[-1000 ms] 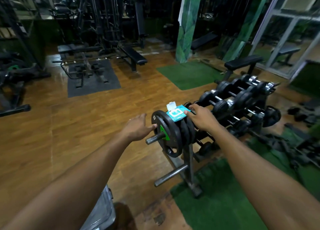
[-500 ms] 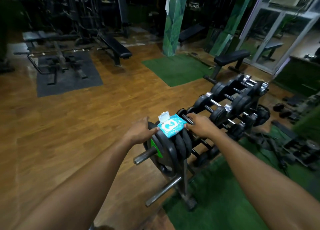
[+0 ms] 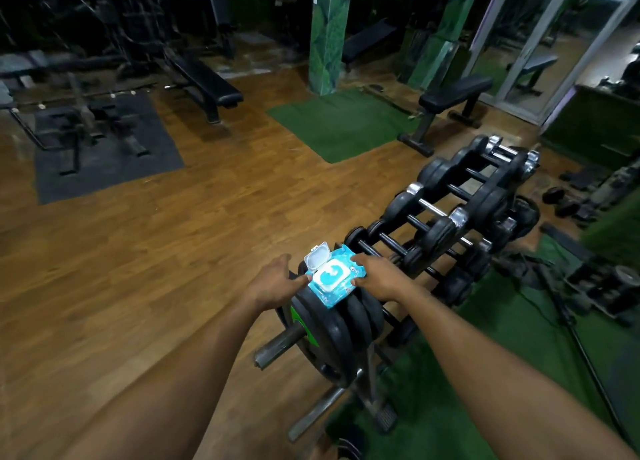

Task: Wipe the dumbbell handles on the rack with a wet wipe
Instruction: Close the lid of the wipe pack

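Observation:
A blue pack of wet wipes (image 3: 331,278) lies on top of black weight plates (image 3: 329,324) at the near end of the rack, its white lid (image 3: 316,258) flipped open. My left hand (image 3: 275,283) touches the pack's left edge with its fingertips. My right hand (image 3: 375,276) grips the pack's right side, thumb under the near edge and fingers over the far corner. Behind the pack, black dumbbells (image 3: 450,217) with dark and chrome handles lie in rows on the rack (image 3: 374,383).
Wooden floor stretches to the left. Green mats (image 3: 341,127) lie ahead and under the rack. A flat bench (image 3: 450,102) stands beyond the dumbbells. Loose weights and a stand leg (image 3: 585,352) crowd the right side. Benches and machines fill the dark back.
My left hand has come in from the plate's side to the pack's edge. My right hand has closed round the pack's right side. The camera has tilted down and nearer.

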### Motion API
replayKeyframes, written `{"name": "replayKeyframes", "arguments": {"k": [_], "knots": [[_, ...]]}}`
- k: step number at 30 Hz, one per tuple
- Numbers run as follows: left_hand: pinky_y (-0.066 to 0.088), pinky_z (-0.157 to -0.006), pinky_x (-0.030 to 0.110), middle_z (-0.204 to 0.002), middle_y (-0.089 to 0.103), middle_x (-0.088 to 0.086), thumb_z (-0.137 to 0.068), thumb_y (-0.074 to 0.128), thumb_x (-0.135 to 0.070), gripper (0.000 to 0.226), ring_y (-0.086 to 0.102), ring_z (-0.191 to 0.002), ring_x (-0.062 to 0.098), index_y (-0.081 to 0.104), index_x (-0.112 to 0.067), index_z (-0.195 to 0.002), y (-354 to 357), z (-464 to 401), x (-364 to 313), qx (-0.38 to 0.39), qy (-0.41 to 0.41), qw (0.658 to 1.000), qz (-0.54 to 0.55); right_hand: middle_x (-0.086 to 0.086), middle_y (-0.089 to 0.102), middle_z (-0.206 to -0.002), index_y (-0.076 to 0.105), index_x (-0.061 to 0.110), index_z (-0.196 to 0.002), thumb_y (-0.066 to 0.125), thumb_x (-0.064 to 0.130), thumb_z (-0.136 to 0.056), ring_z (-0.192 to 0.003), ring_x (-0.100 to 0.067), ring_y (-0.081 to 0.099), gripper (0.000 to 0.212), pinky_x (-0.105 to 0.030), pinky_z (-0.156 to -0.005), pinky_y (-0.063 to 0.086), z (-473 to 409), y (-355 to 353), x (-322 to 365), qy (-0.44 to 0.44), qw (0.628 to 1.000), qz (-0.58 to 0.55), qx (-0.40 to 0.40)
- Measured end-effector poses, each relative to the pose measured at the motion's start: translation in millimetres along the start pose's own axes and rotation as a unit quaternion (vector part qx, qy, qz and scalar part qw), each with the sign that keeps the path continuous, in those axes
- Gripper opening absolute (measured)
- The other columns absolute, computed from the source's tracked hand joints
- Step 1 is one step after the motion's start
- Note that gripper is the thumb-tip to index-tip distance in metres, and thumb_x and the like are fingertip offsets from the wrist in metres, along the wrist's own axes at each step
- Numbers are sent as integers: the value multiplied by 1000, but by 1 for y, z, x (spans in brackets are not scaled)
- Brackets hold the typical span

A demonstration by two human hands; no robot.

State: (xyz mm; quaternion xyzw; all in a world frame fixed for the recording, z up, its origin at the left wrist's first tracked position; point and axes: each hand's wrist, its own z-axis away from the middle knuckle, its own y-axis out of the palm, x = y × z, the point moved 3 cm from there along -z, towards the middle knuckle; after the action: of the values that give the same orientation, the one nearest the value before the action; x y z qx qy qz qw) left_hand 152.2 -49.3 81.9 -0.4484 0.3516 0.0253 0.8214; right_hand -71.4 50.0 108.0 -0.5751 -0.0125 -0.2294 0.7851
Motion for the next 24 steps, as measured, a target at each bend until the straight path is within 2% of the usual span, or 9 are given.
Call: {"name": "replayKeyframes", "arguments": {"k": [5,9,12,14,16,18,20,22,24], "knots": [[43,-110,42,-157,45,13,-91,60,-66,91,50,-137,31,29,-12,-158,8,-41,-3,-15,-39,999,6,-10,54,-146,40,14,-151,65,30,-95,-131,-28,51,63,-32,-105,40,-43,4,-17,-2,999,-25,24],[36,-117,40,-164,34,13,-95,61,-59,88,38,-146,31,27,-10,-159,19,-76,-14,-13,-69,997,12,-12,52,-147,42,11,-148,62,27,-96,-133,-30,50,58,-34,-106,39,-76,12,-30,-21,998,-30,49],[37,-114,40,-162,36,13,-95,62,-57,86,40,-144,33,27,-11,-159,28,-99,-18,-23,-104,994,23,-12,49,-150,40,10,-151,61,24,-96,-136,-28,47,60,-31,-110,36,-99,23,-43,-32,996,-33,79],[40,-111,40,-159,41,13,-94,62,-57,84,44,-141,33,31,-12,-158,36,-108,-20,-22,-118,992,25,-12,52,-148,44,12,-148,57,21,-95,-134,-30,49,56,-32,-107,39,-111,33,-52,-44,993,-27,103],[45,-96,34,-147,54,10,-95,62,-54,70,55,-126,29,43,-14,-149,44,-110,-26,-29,-115,993,26,-12,56,-143,49,14,-144,54,18,-94,-129,-32,53,51,-34,-104,43,-120,40,-60,-55,991,-23,123],[40,-81,29,-133,63,7,-98,62,-44,50,60,-111,25,53,-16,-139,52,-108,-33,-49,-94,994,24,-11,61,-138,54,15,-140,53,17,-94,-125,-32,56,46,-35,-102,46,-130,43,-66,-65,989,-36,126],[40,-82,27,-131,66,5,-102,59,-33,37,62,-114,25,59,-17,-135,59,-102,-39,-69,-70,994,41,-12,64,-132,56,17,-140,53,18,-94,-119,-32,60,45,-34,-98,48,-138,43,-71,-59,989,-67,120],[45,-91,31,-128,69,4,-104,56,-31,28,63,-117,25,68,-18,-126,67,-96,-42,-73,-48,994,58,-13,66,-128,56,20,-138,54,22,-95,-113,-31,62,44,-33,-92,50,-146,41,-74,-54,987,-94,123],[46,-95,36,-124,71,6,-105,55,-32,28,63,-115,25,73,-15,-118,76,-93,-43,-61,-35,996,53,-11,66,-127,57,22,-137,58,29,-96,-110,-27,64,42,-33,-91,52,-151,39,-75,-54,983,-112,132]]}}
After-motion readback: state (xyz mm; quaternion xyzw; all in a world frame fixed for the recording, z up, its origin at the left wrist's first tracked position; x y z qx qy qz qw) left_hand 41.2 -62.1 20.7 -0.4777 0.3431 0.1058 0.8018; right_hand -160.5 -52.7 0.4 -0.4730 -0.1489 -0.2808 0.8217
